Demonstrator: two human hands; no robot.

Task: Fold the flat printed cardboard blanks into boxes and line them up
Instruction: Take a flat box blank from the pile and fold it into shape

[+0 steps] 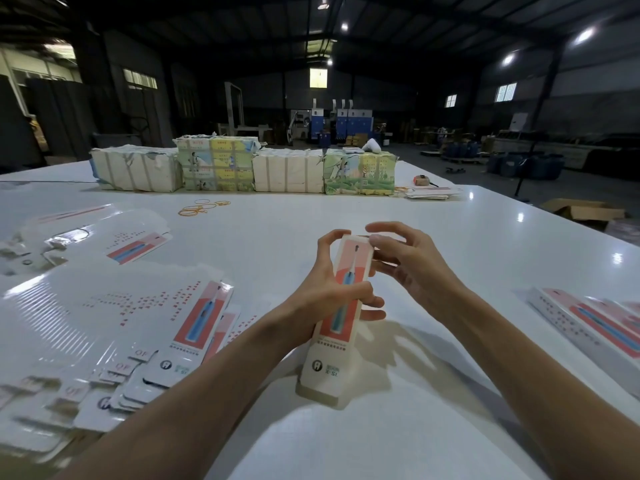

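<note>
Status: toothbrush box [325,368] tilted above tabletop [450,230]. My left grip [329,289] wraps its middle; my right grip [408,268] pinches its far end. Flat blanks [138,306] lie left of it, finished boxes [588,327] right.

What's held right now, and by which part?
A folded box: the left hand wraps its middle, while the right hand curls at its top end; whether it pinches there can't be told.
</note>
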